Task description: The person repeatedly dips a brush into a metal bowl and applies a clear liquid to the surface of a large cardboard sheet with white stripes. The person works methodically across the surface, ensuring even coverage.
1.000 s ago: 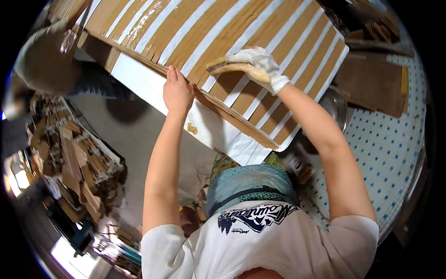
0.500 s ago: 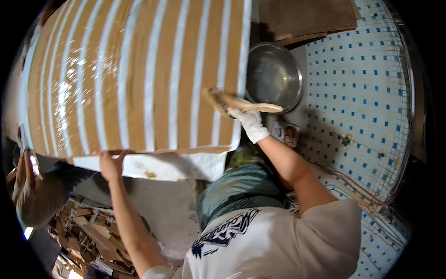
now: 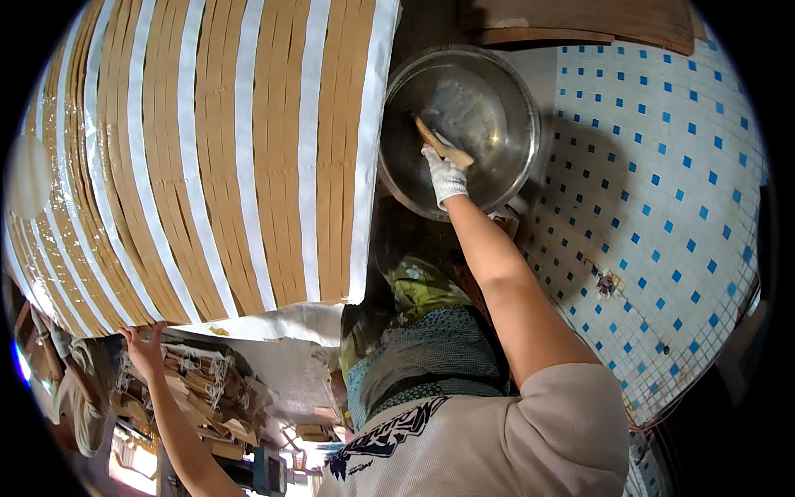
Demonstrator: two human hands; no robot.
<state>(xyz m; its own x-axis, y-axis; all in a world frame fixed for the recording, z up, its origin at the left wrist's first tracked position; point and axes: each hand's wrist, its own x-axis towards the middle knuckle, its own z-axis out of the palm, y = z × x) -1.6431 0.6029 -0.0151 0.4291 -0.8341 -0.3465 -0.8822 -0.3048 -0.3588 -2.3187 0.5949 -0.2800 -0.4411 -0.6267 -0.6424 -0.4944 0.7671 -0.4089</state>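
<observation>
In my gloved right hand (image 3: 448, 176) is a wooden-handled brush (image 3: 454, 152), its grip partly hidden by my fingers. The hand reaches over a round metal basin (image 3: 517, 157), and the brush is inside the rim's outline; whether it touches the bottom I cannot tell. A wide panel of brown strips (image 3: 224, 124) alternating with white strips (image 3: 308, 149) lies to the left, shiny and wet-looking at its far left. Bare, my left hand (image 3: 146, 352) touches the panel's near edge with thumb and fingers apart.
White sheeting (image 3: 286, 323) hangs below the panel's near edge. Brown boards (image 3: 580, 21) lie beyond the basin. To the right spreads a white tiled surface (image 3: 662, 207) with blue squares. Cardboard scraps (image 3: 203, 385) are heaped at lower left, near another person's hand or arm (image 3: 79, 389).
My right hand has carried the brush from above the panel's right part to over the basin. The whole view has shifted, and my left hand is still at the near edge.
</observation>
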